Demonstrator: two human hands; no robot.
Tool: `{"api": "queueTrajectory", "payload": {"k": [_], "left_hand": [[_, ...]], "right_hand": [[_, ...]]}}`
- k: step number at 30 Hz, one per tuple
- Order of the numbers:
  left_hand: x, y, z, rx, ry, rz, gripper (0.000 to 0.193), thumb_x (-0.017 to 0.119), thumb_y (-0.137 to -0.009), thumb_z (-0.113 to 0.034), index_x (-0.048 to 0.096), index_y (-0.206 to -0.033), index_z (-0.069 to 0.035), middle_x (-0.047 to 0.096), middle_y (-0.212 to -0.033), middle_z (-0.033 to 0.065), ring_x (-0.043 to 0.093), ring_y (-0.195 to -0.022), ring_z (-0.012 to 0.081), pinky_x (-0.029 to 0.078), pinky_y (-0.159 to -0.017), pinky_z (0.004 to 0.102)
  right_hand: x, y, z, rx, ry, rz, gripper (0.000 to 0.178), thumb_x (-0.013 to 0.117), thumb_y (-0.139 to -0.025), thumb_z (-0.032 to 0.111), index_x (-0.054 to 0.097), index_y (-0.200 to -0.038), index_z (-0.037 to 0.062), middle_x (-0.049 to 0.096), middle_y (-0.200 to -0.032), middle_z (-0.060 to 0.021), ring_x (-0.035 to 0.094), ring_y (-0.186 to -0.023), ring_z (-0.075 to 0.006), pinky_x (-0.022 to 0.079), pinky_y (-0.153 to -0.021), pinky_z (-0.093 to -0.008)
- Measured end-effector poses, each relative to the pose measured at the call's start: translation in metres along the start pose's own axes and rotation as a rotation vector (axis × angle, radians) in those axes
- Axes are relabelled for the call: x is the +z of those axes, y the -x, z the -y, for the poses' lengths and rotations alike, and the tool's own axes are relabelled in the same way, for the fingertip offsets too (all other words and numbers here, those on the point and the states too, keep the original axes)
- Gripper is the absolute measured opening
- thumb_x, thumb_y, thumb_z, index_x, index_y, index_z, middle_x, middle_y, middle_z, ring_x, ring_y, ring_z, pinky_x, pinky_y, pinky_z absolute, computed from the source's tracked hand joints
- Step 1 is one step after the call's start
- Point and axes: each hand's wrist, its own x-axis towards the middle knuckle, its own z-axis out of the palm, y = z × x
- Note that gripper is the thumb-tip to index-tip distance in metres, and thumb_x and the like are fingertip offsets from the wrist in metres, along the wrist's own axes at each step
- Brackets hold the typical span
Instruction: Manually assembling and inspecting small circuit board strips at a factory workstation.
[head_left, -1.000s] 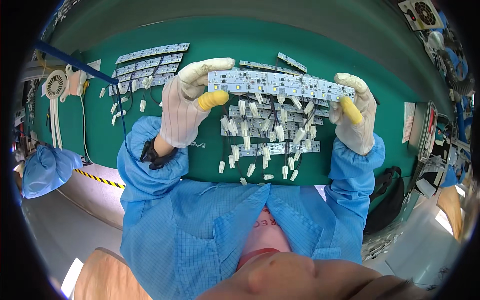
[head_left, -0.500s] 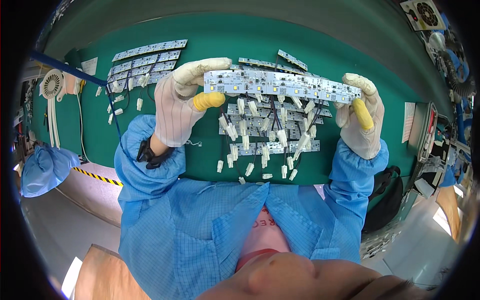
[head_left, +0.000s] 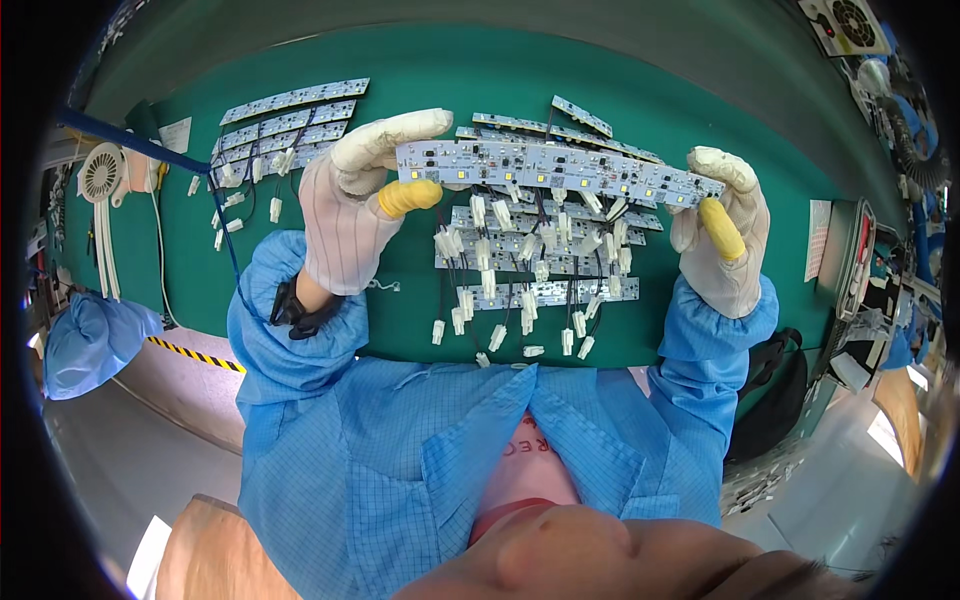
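Note:
Both my hands wear pale striped gloves with a yellow cover on each thumb. Between them they hold a long white LED circuit board [head_left: 560,167], raised above the bench and sloping down to the right. My left hand [head_left: 360,195] grips its left end, thumb at the lower edge and index finger stretched out above. At the right end, my right hand [head_left: 722,225] pinches the board between thumb and curled fingers. Below and behind it lie several similar LED boards [head_left: 560,292] with dark leads and white plug connectors [head_left: 498,338], partly hidden by the held board.
Another group of LED boards [head_left: 295,105] with leads lies at the back left of the green bench mat [head_left: 400,70]. A blue cord [head_left: 130,132] crosses the left side near a small white fan [head_left: 103,172]. On the right are a paper sheet [head_left: 818,240] and a black bag [head_left: 770,400].
My left hand has shifted slightly left, and the held board's left end has moved with it. My right hand is nearly still, with both hands keeping their grip.

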Motion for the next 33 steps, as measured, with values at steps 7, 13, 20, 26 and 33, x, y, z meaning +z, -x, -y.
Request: {"api": "queueTrajectory", "payload": {"k": [7,13,20,26,33], "left_hand": [[0.002,0.003,-0.001,-0.018,0.021,-0.008,0.054,0.072,-0.075,-0.028,0.056,-0.117,0.002,0.066,-0.104,0.0101,0.063,-0.090,0.0132,0.049,-0.080,0.0241],[0.007,0.004,-0.007,0.026,-0.082,-0.023,0.050,0.072,-0.073,-0.031,0.061,-0.111,-0.001,0.068,-0.097,0.0079,0.064,-0.083,0.0105,0.050,-0.074,0.0222],[-0.002,0.000,-0.003,0.031,-0.105,0.024,0.055,0.074,-0.071,-0.029,0.059,-0.115,-0.001,0.067,-0.100,0.0080,0.064,-0.081,0.0100,0.050,-0.074,0.0222],[0.000,0.001,-0.009,-0.055,0.211,0.010,0.046,0.072,-0.076,-0.005,0.056,-0.119,0.001,0.064,-0.107,0.0086,0.062,-0.088,0.0113,0.049,-0.077,0.0228],[0.007,-0.005,0.005,-0.077,-0.021,0.079,0.040,0.076,-0.071,-0.010,0.062,-0.107,0.000,0.063,-0.089,0.0059,0.057,-0.077,0.0089,0.046,-0.069,0.0233]], "right_hand": [[-0.003,0.001,0.003,0.082,0.094,0.005,0.067,0.075,-0.074,0.040,0.048,-0.119,-0.0025,0.059,-0.088,-0.0047,0.054,-0.063,-0.0058,0.041,-0.051,-0.0131],[-0.004,0.005,0.003,0.075,0.107,-0.020,0.065,0.073,-0.077,0.040,0.048,-0.119,-0.0024,0.060,-0.087,-0.0055,0.052,-0.056,-0.0051,0.039,-0.049,-0.0138],[-0.001,-0.001,0.000,0.023,0.114,-0.025,0.051,0.067,-0.083,0.031,0.049,-0.119,-0.0011,0.060,-0.085,-0.0056,0.051,-0.053,-0.0064,0.038,-0.046,-0.0150],[-0.001,-0.010,-0.002,-0.094,0.474,0.037,0.035,0.061,-0.086,0.009,0.051,-0.117,-0.0014,0.057,-0.098,-0.0049,0.053,-0.073,-0.0050,0.040,-0.061,-0.0147],[-0.001,0.001,-0.012,0.017,0.550,-0.104,0.037,0.059,-0.089,0.021,0.050,-0.118,0.0003,0.051,-0.083,0.0013,0.040,-0.062,-0.0012,0.028,-0.052,-0.0140]]}}
